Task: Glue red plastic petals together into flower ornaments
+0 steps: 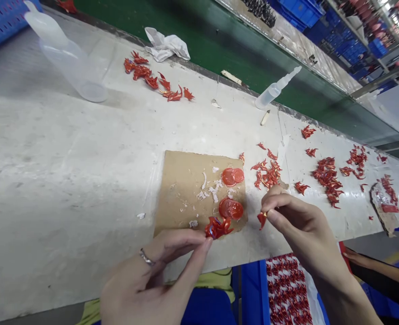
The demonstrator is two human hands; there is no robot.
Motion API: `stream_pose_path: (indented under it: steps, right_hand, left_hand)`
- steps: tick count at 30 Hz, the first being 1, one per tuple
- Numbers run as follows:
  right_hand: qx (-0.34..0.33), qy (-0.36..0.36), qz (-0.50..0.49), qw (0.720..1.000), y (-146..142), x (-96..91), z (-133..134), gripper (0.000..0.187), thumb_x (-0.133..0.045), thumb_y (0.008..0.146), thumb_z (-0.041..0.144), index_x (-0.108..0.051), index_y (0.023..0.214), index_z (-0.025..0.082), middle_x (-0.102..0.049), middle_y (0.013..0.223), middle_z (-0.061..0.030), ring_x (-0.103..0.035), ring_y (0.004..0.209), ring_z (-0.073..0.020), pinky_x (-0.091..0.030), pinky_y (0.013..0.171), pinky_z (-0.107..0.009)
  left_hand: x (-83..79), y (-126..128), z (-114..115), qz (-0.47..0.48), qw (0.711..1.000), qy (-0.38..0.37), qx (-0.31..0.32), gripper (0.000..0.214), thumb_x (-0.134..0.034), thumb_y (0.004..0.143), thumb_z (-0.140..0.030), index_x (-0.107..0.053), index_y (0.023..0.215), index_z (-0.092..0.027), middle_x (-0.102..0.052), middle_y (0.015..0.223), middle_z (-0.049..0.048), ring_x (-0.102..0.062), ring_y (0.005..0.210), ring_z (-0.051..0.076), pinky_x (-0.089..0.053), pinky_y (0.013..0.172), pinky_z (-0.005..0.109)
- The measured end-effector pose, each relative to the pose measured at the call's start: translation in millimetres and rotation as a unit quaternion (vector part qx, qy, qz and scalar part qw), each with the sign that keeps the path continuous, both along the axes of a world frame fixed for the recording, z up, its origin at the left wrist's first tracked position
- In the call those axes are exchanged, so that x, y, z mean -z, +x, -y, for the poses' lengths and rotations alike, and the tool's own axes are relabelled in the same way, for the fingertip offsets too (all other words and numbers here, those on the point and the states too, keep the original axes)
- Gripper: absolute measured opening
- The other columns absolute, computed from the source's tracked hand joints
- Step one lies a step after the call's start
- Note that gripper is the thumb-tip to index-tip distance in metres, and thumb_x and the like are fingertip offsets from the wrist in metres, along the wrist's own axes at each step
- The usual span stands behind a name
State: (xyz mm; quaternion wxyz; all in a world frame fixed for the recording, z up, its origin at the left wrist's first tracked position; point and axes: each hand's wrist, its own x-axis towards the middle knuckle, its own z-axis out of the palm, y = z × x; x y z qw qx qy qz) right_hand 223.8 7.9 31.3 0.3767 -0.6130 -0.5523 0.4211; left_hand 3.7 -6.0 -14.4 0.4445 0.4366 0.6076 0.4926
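My left hand (165, 271), with a ring on one finger, pinches a glossy red figurine piece (218, 227) between thumb and fingertip. Its pointed parts face right, over the lower edge of a cardboard sheet (179, 189). To the right, my right hand (297, 221) pinches a small red pointed piece (262, 219) with a gold-coloured bit at its top. The two pieces are apart. Two small red cups (231, 208) sit on the cardboard's right side among white scraps. A pile of red pointed pieces (269, 174) lies just beyond my right hand.
Clear plastic bottles stand at the left (72, 63) and back (270, 94). Crumpled tissue (167, 45) lies at the far edge. More red pieces (328, 178) spread rightward. Below the table edge, a blue crate (255, 289) holds rows of red pieces. Another person's arm (382, 268) shows at right.
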Motion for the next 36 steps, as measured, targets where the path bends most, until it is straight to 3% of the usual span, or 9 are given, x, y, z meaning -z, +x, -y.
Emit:
stream_pose_path:
  steps: [3,6,10,16,23,36]
  right_hand:
    - [0.021,0.02,-0.014,0.999,-3.3,-7.7,9.2,0.009,-0.071,0.102,0.031,-0.076,0.095,0.031,-0.066,0.093,-0.0004,-0.065,0.088,-0.0142,-0.055,0.076,-0.022]
    - [0.028,0.066,0.02,0.997,-13.5,-15.6,16.7,0.009,-0.07,0.102,0.03,-0.076,0.094,0.031,-0.068,0.106,-0.0027,-0.067,0.107,-0.0163,-0.058,0.089,-0.023]
    - [-0.021,0.086,0.049,0.995,-25.6,-16.9,20.5,0.014,-0.071,0.099,0.018,-0.077,0.098,0.031,-0.072,0.116,-0.0031,-0.068,0.118,-0.0181,-0.059,0.099,-0.026]
    - [-0.043,0.062,0.016,0.997,-30.0,-6.9,18.4,0.018,-0.07,0.099,0.013,-0.077,0.102,0.029,-0.076,0.118,-0.0012,-0.071,0.115,-0.0152,-0.059,0.099,-0.025]
    - [-0.047,0.062,-0.006,0.997,-32.2,-5.9,15.9,0.019,-0.069,0.099,0.01,-0.078,0.104,0.027,-0.079,0.109,0.0012,-0.073,0.105,-0.0104,-0.059,0.09,-0.019]
    - [-0.049,0.075,-0.002,0.996,-34.5,-5.8,14.1,0.02,-0.07,0.098,0.009,-0.078,0.105,0.025,-0.08,0.106,0.0,-0.073,0.101,-0.0117,-0.06,0.088,-0.021]
  left_hand:
    - [-9.6,11.2,-2.7,0.062,0.998,0.0,-0.003,0.023,-0.08,0.077,-0.011,-0.069,0.07,-0.03,-0.08,0.075,-0.0186,-0.08,0.069,0.003,-0.058,0.076,0.0]
    - [-14.8,18.8,-2.8,0.075,0.997,0.006,0.008,0.029,-0.078,0.079,-0.011,-0.058,0.067,-0.027,-0.08,0.074,-0.017,-0.079,0.066,0.003,-0.057,0.07,0.0]
    - [-15.6,23.1,1.0,0.086,0.996,0.012,0.025,0.031,-0.077,0.081,-0.015,-0.054,0.064,-0.027,-0.079,0.07,-0.0132,-0.077,0.061,0.007,-0.062,0.065,0.007]
    - [-16.9,25.8,4.3,0.094,0.994,0.028,0.039,0.033,-0.073,0.083,-0.006,-0.052,0.065,-0.025,-0.078,0.072,-0.0152,-0.077,0.064,0.004,-0.059,0.069,0.004]
    - [-16.2,26.2,5.2,0.084,0.996,0.022,0.028,0.032,-0.073,0.082,-0.009,-0.051,0.065,-0.027,-0.077,0.071,-0.0145,-0.075,0.064,0.005,-0.06,0.069,0.005]
    - [-15.6,27.0,5.0,0.075,0.996,0.044,0.034,0.034,-0.073,0.082,-0.006,-0.051,0.065,-0.026,-0.075,0.07,-0.0135,-0.074,0.064,0.005,-0.06,0.067,0.005]
